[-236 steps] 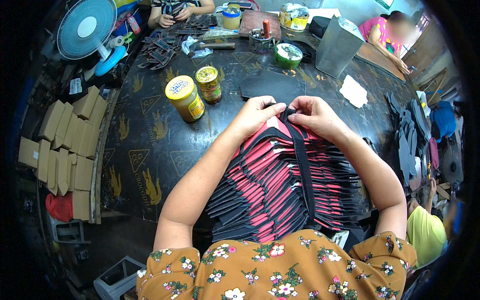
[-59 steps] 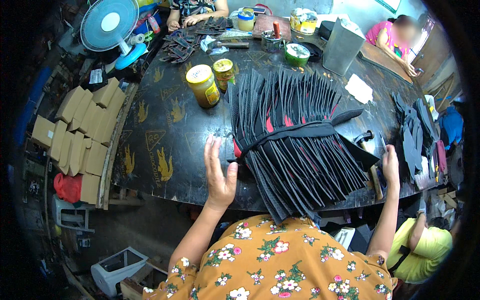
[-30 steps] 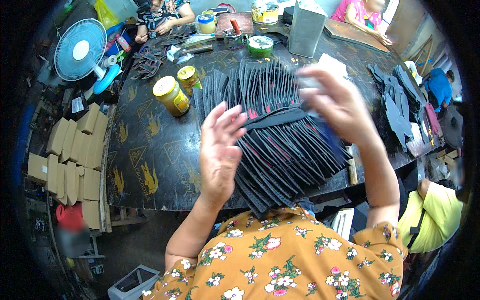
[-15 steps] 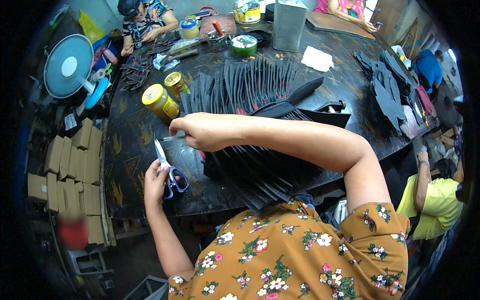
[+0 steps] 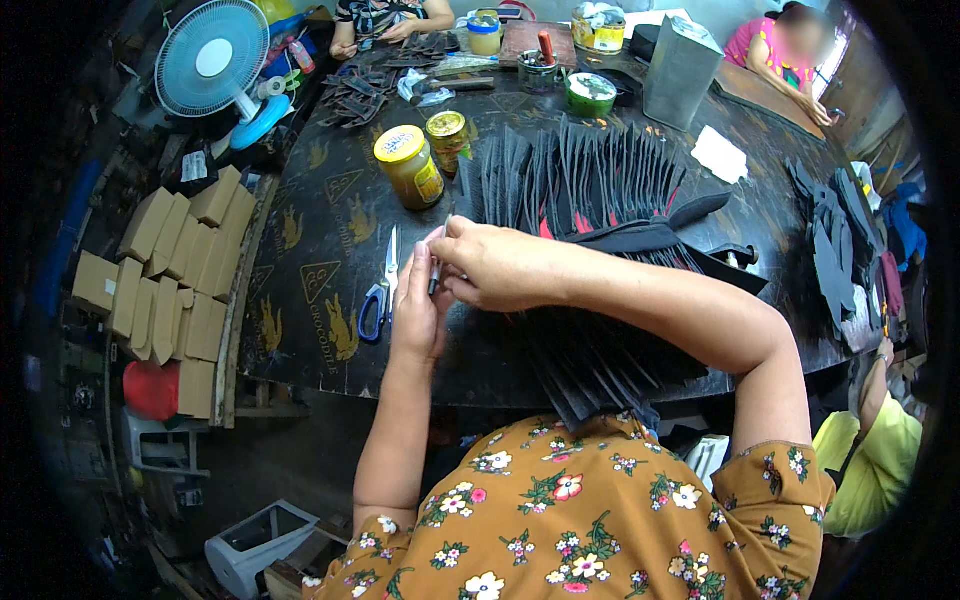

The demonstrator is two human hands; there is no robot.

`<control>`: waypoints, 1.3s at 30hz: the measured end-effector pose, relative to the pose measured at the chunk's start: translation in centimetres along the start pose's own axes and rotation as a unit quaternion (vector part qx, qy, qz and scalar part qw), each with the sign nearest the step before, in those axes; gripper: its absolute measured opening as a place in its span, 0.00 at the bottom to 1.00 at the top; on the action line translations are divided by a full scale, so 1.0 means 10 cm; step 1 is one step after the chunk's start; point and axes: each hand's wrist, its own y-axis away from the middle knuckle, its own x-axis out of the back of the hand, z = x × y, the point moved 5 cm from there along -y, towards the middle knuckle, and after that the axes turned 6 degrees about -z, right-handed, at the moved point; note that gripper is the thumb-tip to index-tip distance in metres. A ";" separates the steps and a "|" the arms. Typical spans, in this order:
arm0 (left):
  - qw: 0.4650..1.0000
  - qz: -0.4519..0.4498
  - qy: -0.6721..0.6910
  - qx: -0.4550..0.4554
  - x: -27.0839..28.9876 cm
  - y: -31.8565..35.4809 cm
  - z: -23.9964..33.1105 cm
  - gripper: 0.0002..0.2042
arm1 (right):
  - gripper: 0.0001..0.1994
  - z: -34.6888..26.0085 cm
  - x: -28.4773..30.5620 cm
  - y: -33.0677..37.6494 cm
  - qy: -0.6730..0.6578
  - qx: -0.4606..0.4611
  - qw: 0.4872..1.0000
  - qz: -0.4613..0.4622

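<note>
My right hand (image 5: 495, 265) reaches across from the right and pinches a thin, silver and dark pen-like tool (image 5: 435, 272). My left hand (image 5: 416, 310) is raised against it, fingers together, with the tool between it and the right fingertips. Just left of my left hand, the blue-handled scissors (image 5: 373, 312) lie on the dark tabletop (image 5: 300, 340). Under and beyond my right forearm spreads a big bundle of black strap-like pieces (image 5: 590, 170) with red showing between them. Behind my hands stand a yellow-lidded jar (image 5: 410, 170) and a smaller yellow can (image 5: 449, 140).
Further back are a green tub (image 5: 590, 92), a metal canister (image 5: 683, 80) and a white paper (image 5: 720, 155). More black cut pieces (image 5: 825, 235) lie at the right. Cardboard boxes (image 5: 190, 240) and a fan (image 5: 212, 60) stand left. Other people sit around the table.
My left hand has let go of the scissors, which now lie on the table, and has come up to the pen-like tool at my right hand. The view has shifted left.
</note>
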 end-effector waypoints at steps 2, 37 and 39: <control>0.989 0.009 0.144 -0.034 -0.03 -0.10 -0.07 0.18 | 0.19 -0.04 -0.01 0.03 0.008 0.009 1.000 0.009; 0.481 -0.151 -0.860 -0.080 -0.58 -2.63 0.54 0.28 | 0.21 0.42 1.07 3.26 -0.133 -0.279 0.881 0.359; 0.526 -0.155 -0.826 -0.133 -0.75 -2.77 0.54 0.26 | 0.21 0.50 1.00 3.47 -0.175 -0.277 0.858 0.396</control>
